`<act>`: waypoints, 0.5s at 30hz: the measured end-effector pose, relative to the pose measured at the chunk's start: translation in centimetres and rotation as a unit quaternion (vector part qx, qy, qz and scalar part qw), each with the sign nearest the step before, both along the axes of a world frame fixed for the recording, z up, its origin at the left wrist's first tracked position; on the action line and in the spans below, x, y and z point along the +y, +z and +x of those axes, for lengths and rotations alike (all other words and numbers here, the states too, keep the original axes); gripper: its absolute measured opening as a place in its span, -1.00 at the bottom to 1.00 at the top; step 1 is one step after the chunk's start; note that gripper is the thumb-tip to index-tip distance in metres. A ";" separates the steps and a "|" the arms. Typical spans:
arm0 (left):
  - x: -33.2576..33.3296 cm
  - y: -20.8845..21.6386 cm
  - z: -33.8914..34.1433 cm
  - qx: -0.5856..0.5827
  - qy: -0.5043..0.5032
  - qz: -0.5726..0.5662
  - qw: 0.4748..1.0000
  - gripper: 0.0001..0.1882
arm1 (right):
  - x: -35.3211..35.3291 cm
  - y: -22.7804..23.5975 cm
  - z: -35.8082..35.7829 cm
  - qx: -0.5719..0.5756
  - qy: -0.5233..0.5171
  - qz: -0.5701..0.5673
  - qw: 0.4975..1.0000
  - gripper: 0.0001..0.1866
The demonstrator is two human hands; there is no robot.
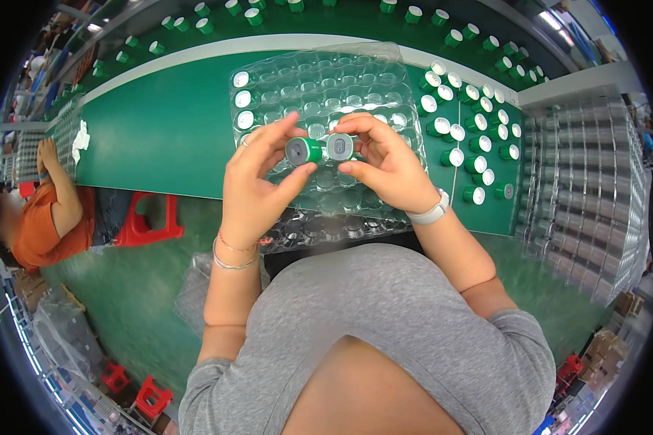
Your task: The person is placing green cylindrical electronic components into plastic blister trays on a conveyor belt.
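My left hand (260,172) pinches a small green cylinder (313,149) between thumb and fingers, its dark grey round end tilted toward me. Beside it, my right hand (390,165) grips a second small cylinder (339,147), its grey end also facing me. The two cylinders are close side by side; whether they touch I cannot tell. Both hands hover over a clear plastic tray (319,61) with rows of round wells. In its far left column stand 3 white-topped cylinders (244,98).
Many white-topped green cylinders (477,123) stand on the green table (152,130) to the right. More line a belt (225,36) beyond the pale rail. Stacked clear trays (588,196) rise at the right. At the left sits another person (51,225) near a red stool (152,225).
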State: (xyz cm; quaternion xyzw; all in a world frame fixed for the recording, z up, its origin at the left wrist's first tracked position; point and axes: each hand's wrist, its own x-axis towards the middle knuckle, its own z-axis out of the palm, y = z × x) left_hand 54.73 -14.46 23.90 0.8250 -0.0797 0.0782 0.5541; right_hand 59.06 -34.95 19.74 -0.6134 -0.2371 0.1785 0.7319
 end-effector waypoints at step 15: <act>-0.6 -0.4 0.1 -0.106 -0.003 0.000 0.994 -0.26 | 0.9 0.2 -0.2 0.022 0.018 0.087 0.996 -0.50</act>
